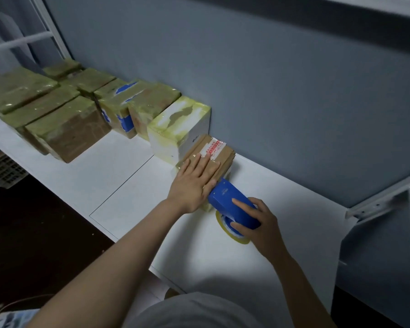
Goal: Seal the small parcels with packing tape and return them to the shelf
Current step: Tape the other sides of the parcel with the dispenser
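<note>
The taped parcels [57, 110] look done; left hand [194, 183] spread flat on the brown parcel [213, 152], right hand [258, 221] gripping the tape dispenser [232, 207]

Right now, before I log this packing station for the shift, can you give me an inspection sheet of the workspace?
Surface: white shelf with a thin seam line.
Job's things: brown parcel near the wall; blue tape dispenser with its yellowish tape roll at the parcel's near end; white box beside it, taped parcels further left.
Clutter: nothing seen.
Grips: left hand flat on the brown parcel; right hand holds the tape dispenser.
Cables: nothing seen.
Surroundings: grey wall, crate below left, metal bracket right.
</note>
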